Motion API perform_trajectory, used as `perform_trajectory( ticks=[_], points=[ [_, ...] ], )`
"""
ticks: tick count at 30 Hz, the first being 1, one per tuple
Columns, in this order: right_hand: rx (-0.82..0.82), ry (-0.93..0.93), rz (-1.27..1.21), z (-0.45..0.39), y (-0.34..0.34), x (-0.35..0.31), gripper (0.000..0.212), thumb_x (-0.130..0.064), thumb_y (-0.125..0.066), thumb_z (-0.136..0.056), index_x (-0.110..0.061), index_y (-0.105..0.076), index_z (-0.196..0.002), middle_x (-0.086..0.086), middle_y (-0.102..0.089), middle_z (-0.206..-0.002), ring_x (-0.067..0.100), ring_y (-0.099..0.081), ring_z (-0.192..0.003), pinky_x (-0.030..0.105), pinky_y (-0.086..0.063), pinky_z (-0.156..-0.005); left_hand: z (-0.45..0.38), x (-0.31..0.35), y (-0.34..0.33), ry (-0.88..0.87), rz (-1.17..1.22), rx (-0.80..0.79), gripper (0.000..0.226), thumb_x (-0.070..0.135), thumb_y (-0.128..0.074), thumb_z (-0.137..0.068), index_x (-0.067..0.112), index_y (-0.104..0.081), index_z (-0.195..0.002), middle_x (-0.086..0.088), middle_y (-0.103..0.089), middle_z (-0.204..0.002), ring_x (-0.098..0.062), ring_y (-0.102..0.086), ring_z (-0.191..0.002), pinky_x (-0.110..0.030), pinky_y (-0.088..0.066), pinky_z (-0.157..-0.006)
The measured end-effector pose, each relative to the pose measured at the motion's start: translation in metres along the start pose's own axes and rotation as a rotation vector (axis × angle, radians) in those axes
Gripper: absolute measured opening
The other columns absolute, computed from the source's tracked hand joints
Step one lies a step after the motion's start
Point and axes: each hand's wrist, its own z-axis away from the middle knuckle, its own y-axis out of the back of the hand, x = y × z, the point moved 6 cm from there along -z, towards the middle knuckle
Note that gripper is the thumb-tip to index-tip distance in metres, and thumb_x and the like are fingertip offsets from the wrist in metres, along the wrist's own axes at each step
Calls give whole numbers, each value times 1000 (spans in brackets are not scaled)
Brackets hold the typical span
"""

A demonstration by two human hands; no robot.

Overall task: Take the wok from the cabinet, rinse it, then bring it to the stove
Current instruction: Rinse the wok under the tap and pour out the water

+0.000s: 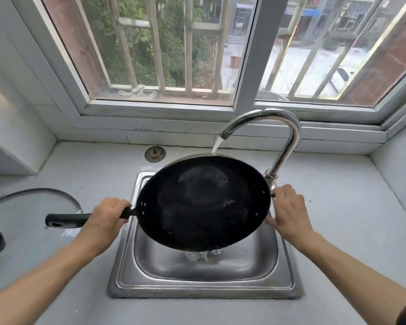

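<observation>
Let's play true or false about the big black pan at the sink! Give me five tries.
1. Water is running from the faucet. True.
2. The wok sits flat on the bottom of the sink. False: it is held tilted above the sink, water spilling off its near edge.
3. The left hand grips the wok's long handle. True.
4. The right hand is turning the faucet. False: it holds the wok's right rim.
5. A glass lid lies on the counter to the left. True.
</observation>
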Motion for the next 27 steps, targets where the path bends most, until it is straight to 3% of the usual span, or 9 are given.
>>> perform_trajectory(
  ticks=[4, 7, 11, 16, 21, 23, 25, 27],
  points=[
    [69, 70, -122, 10, 10, 2, 55, -39, -92, -56, -12, -54, -86, 5, -53, -82, 24, -48, -65, 38, -43, -58, 5, -6, 2, 16, 10, 110, 43, -9, -80, -60, 12, -62, -93, -1, -60, -83, -28, -52, -79, -44, -46, -68],
    [126, 26, -118, 8, 17, 6, 43, -29, -89, -65, -10, -52, -78, 8, -54, -75, 26, -43, -56, 36, -36, -55, 3, 1, 8, 8, 22, 162, 40, -9, -80, -62, 11, -62, -92, -2, -60, -84, -27, -52, -79, -44, -46, -69],
    [146, 3, -53, -1, 23, 10, 44, -31, -89, -64, -10, -52, -76, 8, -56, -72, 30, -48, -52, 33, -33, -51, -5, 6, 13, 21, 49, 212, 36, -9, -77, -66, 11, -62, -92, -2, -59, -86, -26, -51, -83, -45, -46, -71],
    [169, -1, 4, -14, 24, 8, 50, -32, -93, -56, -13, -49, -70, 4, -52, -63, 19, -30, -53, 31, -30, -50, -21, 4, 13, 3, 25, 226, 38, -10, -78, -64, 12, -62, -92, -1, -58, -86, -24, -49, -83, -41, -43, -68],
    [128, -1, 41, -18, 9, 7, 50, -40, -89, -60, -12, -49, -70, 5, -51, -63, 27, -41, -48, 33, -31, -49, -28, -2, 10, 10, 4, 255, 41, -12, -78, -62, 13, -60, -89, -2, -59, -85, -22, -48, -83, -41, -41, -65],
    [163, 5, 40, -16, 6, 7, 49, -55, -73, -73, -14, -46, -71, 4, -49, -63, 23, -30, -50, 32, -28, -51, -28, -3, 11, 16, -17, 264, 39, -12, -76, -63, 13, -59, -89, -2, -58, -84, -24, -48, -82, -41, -40, -64],
    [199, 1, 19, -16, 6, 8, 58, -73, -34, -82, -16, -42, -72, 1, -46, -64, 20, -22, -55, 31, -25, -53, -28, -1, 11, -11, -47, 275, 31, -7, -71, -70, 14, -58, -89, -2, -58, -84, -27, -50, -80, -39, -37, -63],
    [221, 6, 3, -17, 10, 9, 59, -74, -29, -81, -17, -42, -72, 1, -46, -64, 19, -22, -56, 31, -25, -54, -30, 1, 11, -35, -66, 272, 27, -3, -67, -72, 15, -58, -90, -2, -57, -84, -26, -50, -80, -36, -34, -64]
  ],
)
